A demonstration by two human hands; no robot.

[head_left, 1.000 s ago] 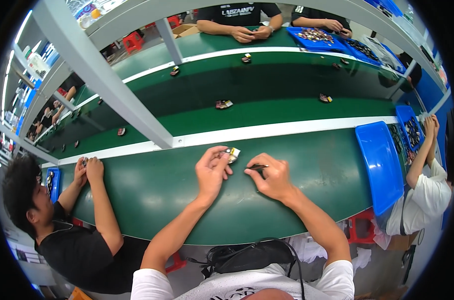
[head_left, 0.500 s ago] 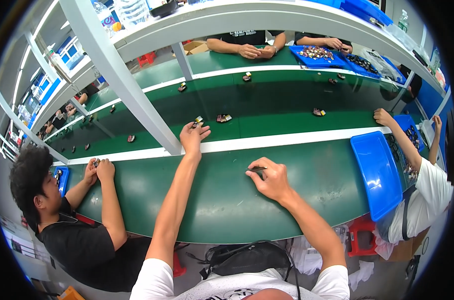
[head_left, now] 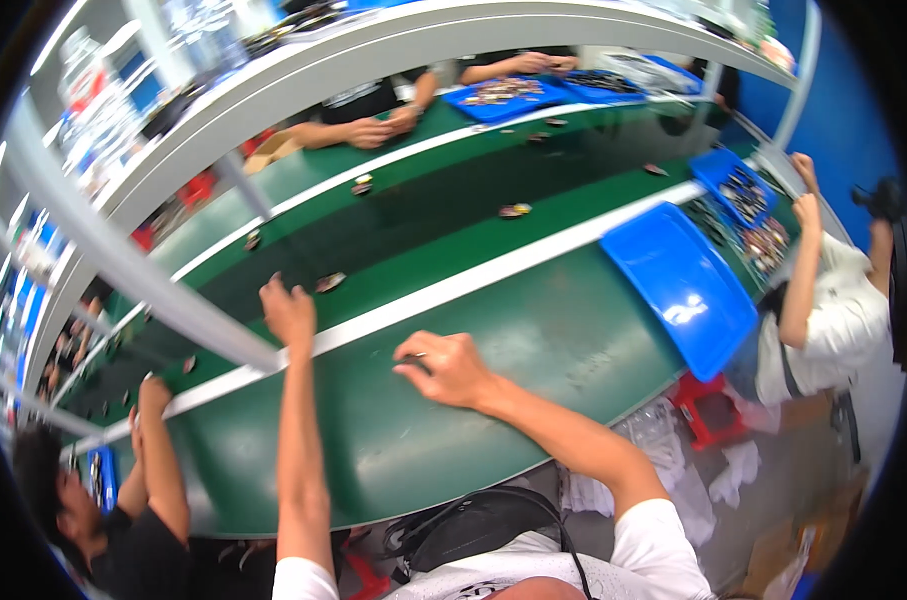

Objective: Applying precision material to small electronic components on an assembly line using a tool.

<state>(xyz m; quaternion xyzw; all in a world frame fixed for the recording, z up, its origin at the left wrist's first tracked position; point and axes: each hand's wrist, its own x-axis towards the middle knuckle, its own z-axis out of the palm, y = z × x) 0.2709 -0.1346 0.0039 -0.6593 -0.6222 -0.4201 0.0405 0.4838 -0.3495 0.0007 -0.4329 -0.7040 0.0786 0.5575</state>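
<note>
Past the white rail (head_left: 453, 291), left hand (head_left: 289, 312) is hovering over the green belt (head_left: 423, 240), fingers loosely spread. Nothing is showing between them; can't tell about under the palm. Small part (head_left: 330, 283) is lying on the belt just right of that hand, near the rail. Right hand (head_left: 448, 368) is hanging over the green tabletop (head_left: 533, 330), fingers closing tight around a dark slim tool (head_left: 413, 362), tip pointing left.

Containers: large blue tray (head_left: 663, 270) is sitting at the table's right, showing its bare floor with a glare spot. Smaller blue tray (head_left: 701, 170) beyond it is holding dark parts. Across the belt, one blue tray (head_left: 488, 115) is carrying a heap of mixed pinkish and gold bits; its neighbour (head_left: 598, 98) is carrying black ones.

Edges: rail is running diagonally between belt and tabletop, left forearm crossing above it. Grey post (head_left: 143, 245) is meeting the rail just left of that forearm, so room is staying tight there. Right hand is having wider room: tabletop is stretching right to the large tray and back to the curved near edge.
</note>
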